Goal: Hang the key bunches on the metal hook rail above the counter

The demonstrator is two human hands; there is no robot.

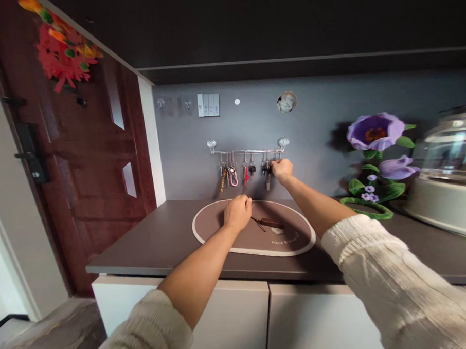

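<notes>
At the right end of a hook rail (247, 151) on the grey wall, my right hand (283, 170) has its fingers closed. It is right beside a dark bunch of keys (268, 177), and what its fingertips grip is hidden. Several key rings hang along the rail, with a red tag (246, 175) and a pink carabiner (233, 178) among them. Low over the left half of an oval brown mat (210, 237), my left hand (238, 214) is closed too; I cannot make out what is in it. Just right of it lies a dark brown strip with a cord (271, 223) on the mat.
Purple fabric flowers (376, 132) and a domed clear-topped appliance (438, 196) stand on the counter at right. A dark cabinet (280, 28) overhangs the counter. A red-brown door (97, 165) is at left. Two small hooks (188, 104) and a white switch panel (208, 105) are on the wall.
</notes>
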